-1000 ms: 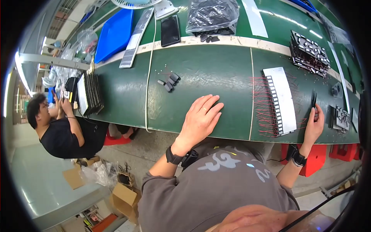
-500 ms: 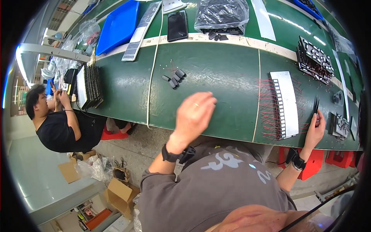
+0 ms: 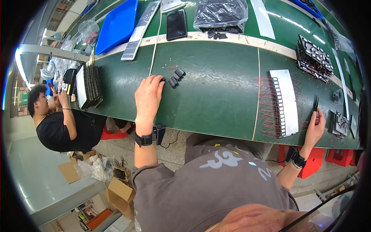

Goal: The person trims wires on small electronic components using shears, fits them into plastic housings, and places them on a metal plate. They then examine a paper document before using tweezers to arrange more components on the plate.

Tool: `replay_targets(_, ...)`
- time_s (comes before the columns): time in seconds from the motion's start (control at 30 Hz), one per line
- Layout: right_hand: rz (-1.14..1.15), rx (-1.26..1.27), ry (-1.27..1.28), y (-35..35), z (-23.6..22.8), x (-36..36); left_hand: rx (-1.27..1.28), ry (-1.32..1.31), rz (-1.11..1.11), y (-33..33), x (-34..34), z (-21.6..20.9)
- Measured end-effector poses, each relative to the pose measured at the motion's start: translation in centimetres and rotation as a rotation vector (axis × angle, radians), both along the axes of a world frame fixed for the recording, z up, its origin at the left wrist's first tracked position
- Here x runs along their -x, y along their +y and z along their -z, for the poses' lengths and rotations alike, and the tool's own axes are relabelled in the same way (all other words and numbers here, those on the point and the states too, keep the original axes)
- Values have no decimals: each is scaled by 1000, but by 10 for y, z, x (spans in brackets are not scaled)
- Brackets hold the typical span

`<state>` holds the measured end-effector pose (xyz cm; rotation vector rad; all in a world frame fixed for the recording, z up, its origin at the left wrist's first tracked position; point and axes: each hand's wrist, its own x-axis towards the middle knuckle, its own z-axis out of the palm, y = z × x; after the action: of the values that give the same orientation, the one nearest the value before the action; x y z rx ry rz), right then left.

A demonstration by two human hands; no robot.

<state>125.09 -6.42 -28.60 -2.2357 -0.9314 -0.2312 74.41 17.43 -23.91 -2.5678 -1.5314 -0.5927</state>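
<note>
My left hand (image 3: 148, 96) is over the green bench, fingers pinched at a small black block (image 3: 162, 80) that shows as a dark bit by the fingertips. Just right of it lie several more small black blocks (image 3: 177, 77), with thin red wires and tiny white beads behind them. My right hand (image 3: 316, 125) holds dark tweezers (image 3: 316, 102) with the tips pointing away from me. Between the hands, nearer the right one, is a long white strip (image 3: 286, 102); a row of small slots runs down its left edge, and fine red wires stick out on both sides.
Stacked boards (image 3: 315, 58) and a small clear cup (image 3: 338, 96) sit at the right. Farther back are a bagged pile of black parts (image 3: 220, 17), a phone (image 3: 176, 25) and a blue tray (image 3: 118, 27). A co-worker (image 3: 58, 123) sits at left beside a dark stack (image 3: 90, 87).
My left hand has moved left and away from me to the small black blocks, its fingers now at the leftmost one. My right hand stays by the strip with the tweezers.
</note>
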Motion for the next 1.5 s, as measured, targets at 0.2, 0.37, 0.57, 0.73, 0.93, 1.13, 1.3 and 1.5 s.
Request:
replay_targets(0.2, -13, 5, -22, 2, 1, -1, 1, -3, 117, -13, 8, 2)
replay_targets(0.37, 3, -3, -16, 0, -2, -2, 104, -76, 154, -13, -11, -8)
replay_targets(0.57, -2, -14, -1, 2, -8, 7, 69, 113, 504, 16, -30, -20)
replay_targets(0.73, -45, -45, -26, 7, -14, 14, 143, 222, 643, 57, -21, -3)
replay_targets(0.93, -38, -39, 15, 7, -19, 15, 84, 92, 654, 88, -67, 5)
replay_targets(1.13, -74, -13, -12, 5, -19, 12, 53, 21, 525, 99, -146, 16)
replay_targets(1.3, -48, 5, 26, 4, -22, 9, 56, -3, 409, 104, -173, 16)
replay_targets(1.5, 40, -324, 430, -3, -11, -6, -80, -47, 454, 110, -174, 13)
